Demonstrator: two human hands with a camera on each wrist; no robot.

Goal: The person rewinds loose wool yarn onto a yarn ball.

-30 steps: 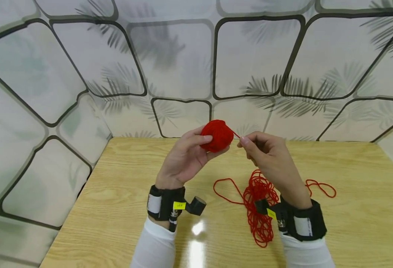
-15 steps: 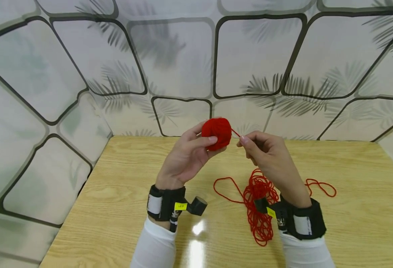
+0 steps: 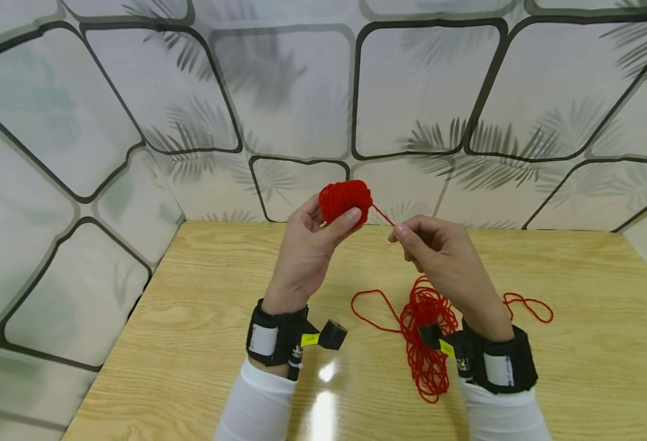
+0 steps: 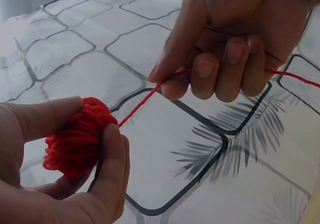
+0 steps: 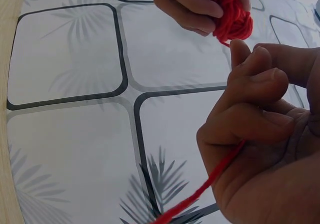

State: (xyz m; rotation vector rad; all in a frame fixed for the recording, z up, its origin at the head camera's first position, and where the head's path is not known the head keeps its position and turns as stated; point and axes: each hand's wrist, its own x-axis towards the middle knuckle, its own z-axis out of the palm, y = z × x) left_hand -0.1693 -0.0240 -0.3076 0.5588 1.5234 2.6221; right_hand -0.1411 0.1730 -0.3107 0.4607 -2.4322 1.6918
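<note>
A ball of red yarn [image 3: 345, 199] is held up in my left hand [image 3: 303, 257], gripped between thumb and fingers. From its right side a short taut strand [image 4: 140, 105] runs to my right hand [image 3: 439, 248], which pinches it between thumb and index finger. In the left wrist view the strand passes through the curled fingers of the right hand [image 4: 225, 49] and leaves on the far side. The right wrist view shows the yarn's tail [image 5: 200, 190] coming out below the palm. The wound ball [image 5: 232, 14] appears beyond the fingertips there.
Under the right hand, a loose tangle of red yarn [image 3: 425, 355] lies on the wooden table [image 3: 191, 343]. One loop [image 3: 375, 293] spreads left of it, another loop [image 3: 538, 313] right. A patterned curtain-like backdrop [image 3: 295, 92] stands behind and to the left.
My left hand has turned and lifted slightly, carrying the ball up and left. More strand now shows between ball and right hand, which stays nearly still with its pinch.
</note>
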